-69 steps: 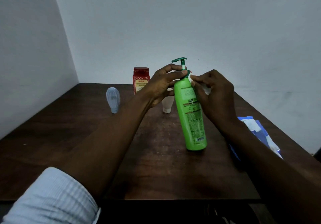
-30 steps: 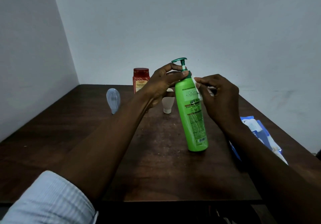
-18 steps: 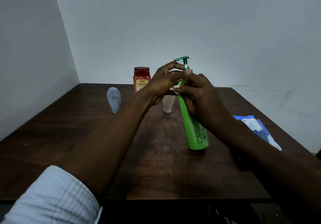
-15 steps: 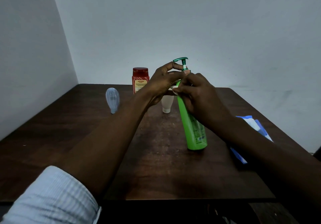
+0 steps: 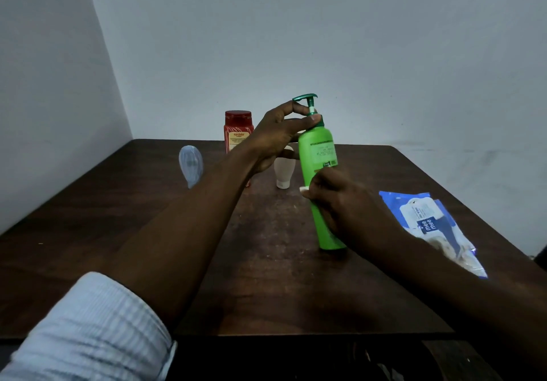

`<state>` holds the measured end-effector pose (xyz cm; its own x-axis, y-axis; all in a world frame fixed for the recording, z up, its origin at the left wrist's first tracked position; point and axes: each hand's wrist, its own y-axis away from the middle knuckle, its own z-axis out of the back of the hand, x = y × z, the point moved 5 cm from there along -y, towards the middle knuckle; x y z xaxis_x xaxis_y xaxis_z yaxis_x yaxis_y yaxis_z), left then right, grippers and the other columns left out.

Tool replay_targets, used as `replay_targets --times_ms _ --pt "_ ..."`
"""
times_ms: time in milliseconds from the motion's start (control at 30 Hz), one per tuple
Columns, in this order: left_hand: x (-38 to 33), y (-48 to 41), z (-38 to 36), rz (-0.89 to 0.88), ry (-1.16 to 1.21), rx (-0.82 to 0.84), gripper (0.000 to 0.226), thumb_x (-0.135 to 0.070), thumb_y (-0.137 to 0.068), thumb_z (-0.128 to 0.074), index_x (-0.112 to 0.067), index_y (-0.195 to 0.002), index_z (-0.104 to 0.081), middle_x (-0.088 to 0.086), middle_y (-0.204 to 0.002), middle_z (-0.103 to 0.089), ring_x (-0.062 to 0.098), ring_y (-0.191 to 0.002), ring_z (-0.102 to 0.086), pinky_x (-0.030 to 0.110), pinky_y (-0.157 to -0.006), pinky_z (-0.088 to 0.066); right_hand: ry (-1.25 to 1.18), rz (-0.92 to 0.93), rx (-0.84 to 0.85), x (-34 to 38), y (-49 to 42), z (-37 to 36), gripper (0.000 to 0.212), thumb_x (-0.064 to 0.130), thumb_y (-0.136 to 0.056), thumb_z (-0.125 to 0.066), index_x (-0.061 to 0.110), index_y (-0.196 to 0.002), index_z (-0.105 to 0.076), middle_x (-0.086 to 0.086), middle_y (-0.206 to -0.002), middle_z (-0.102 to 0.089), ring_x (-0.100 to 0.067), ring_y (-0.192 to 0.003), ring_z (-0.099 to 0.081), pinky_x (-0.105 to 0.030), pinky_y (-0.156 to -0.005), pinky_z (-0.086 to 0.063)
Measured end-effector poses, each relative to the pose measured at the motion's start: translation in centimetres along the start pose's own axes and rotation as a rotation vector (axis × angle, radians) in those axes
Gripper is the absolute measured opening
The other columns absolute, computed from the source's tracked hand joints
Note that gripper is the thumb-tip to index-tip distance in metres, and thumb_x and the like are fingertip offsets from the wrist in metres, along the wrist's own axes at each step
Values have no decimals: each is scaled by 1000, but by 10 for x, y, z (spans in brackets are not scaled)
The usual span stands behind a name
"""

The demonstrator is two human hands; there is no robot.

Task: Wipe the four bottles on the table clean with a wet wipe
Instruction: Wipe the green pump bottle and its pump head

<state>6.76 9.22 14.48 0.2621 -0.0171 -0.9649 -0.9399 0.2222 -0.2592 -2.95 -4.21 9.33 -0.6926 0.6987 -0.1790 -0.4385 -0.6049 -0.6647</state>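
A tall green pump bottle [image 5: 318, 155] stands upright on the dark wooden table [image 5: 266, 277]. My left hand [image 5: 278, 138] pinches its neck just under the dark green pump. My right hand [image 5: 343, 203] wraps around the bottle's middle, pressing a white wet wipe [image 5: 303, 189] against it; only a small corner of the wipe shows. Behind stand a red jar [image 5: 238, 129], a pale blue bottle [image 5: 191, 164] and a small white bottle [image 5: 283, 172] resting on its cap.
A blue and white wet-wipe pack [image 5: 429, 226] lies at the right of the table, close to my right forearm. Grey walls close off the table at the back and left. The table's front edge runs below my arms.
My right hand has slid down from the bottle's shoulder to its middle with the wipe. My left hand keeps its hold at the neck. The bottle's upper label side is now uncovered.
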Motion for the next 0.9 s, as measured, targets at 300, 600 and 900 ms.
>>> replay_targets --times_ms 300,600,900 --pt "3 -5 4 28 -25 19 13 -28 -92 -71 -23 -96 -60 1 -96 -73 17 -80 -68 32 -67 -56 18 40 107 15 62 -13 23 28 -90 -55 16 -95 -74 0 -98 -61 -19 -86 -59 -34 -54 -57" --pt "5 -7 5 47 -24 32 13 -31 -92 -71 -25 -97 -61 7 -106 -73 20 -89 -68 38 -75 -55 -20 81 148 15 67 -14 22 29 -83 -65 18 -99 -76 2 -98 -64 -18 -87 -64 -33 -55 -59" --pt "5 -6 3 42 -11 63 15 -31 -92 -70 -24 -102 -61 15 -125 -68 21 -96 -67 38 -75 -55 -206 -39 -65 -10 21 5 35 29 -91 -51 11 -97 -79 -7 -94 -70 -28 -82 -70 -37 -65 -58"
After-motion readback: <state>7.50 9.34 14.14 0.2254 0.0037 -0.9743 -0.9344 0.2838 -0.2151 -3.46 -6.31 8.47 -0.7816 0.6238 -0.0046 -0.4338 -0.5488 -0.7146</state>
